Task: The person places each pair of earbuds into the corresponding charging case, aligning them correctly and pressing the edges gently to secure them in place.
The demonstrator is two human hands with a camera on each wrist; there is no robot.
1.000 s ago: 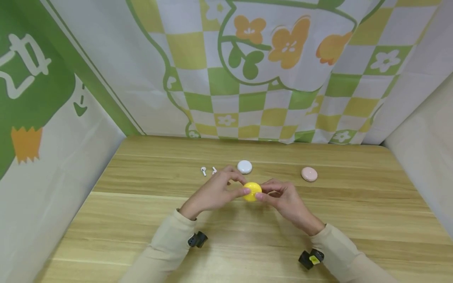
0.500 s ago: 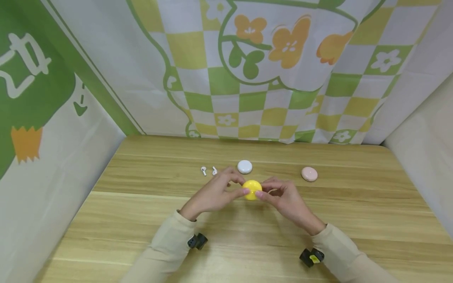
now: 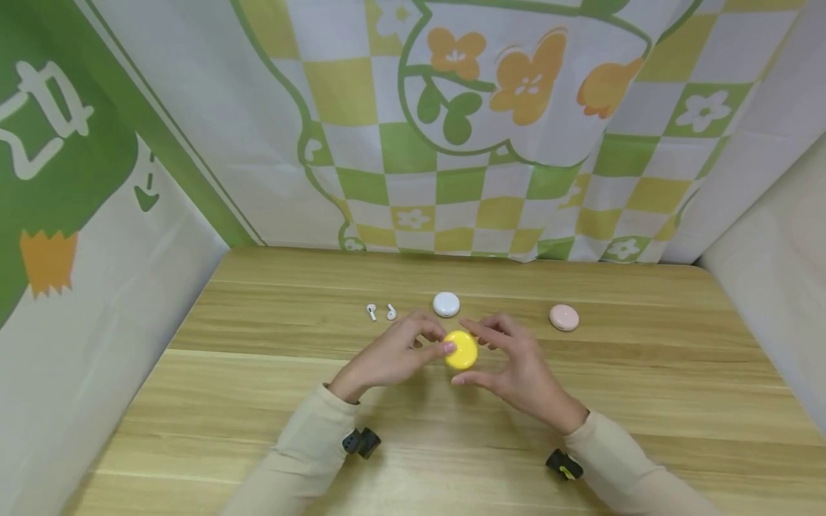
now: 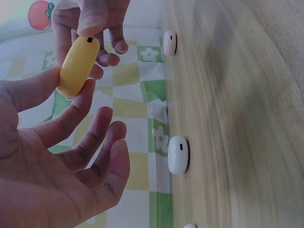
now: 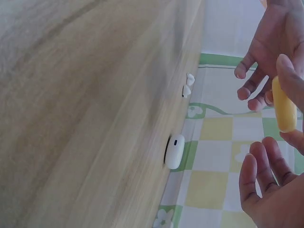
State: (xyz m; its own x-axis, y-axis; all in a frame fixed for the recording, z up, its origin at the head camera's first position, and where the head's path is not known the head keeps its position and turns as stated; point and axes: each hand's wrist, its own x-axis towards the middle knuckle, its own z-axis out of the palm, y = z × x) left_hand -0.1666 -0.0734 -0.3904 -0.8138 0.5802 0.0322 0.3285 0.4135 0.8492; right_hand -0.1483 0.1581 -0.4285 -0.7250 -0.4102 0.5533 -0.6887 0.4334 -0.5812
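Note:
A glossy yellow round case (image 3: 466,352) is held above the table, pinched between the thumb and fingers of the left hand (image 3: 390,355). Around its right side the right hand (image 3: 525,369) spreads, thumb below and fingers above, without a grip. The left wrist view has the yellow case (image 4: 76,71) edge-on with a small dark port, and the left hand's (image 4: 61,180) other fingers loosely bent. In the right wrist view the case (image 5: 284,107) is tilted near the right hand's (image 5: 280,199) fingers; whether one touches it I cannot tell.
On the wooden table (image 3: 258,416), a white round case (image 3: 446,304) lies just behind the hands. Two white earbuds (image 3: 371,312) are to its left, and a pink round case (image 3: 564,317) to its right. Patterned cloth (image 3: 464,186) hangs along the back edge.
The right hand has let go of the yellow case, its thumb and fingers now spread apart. The left hand still pinches the case, which has turned slightly.

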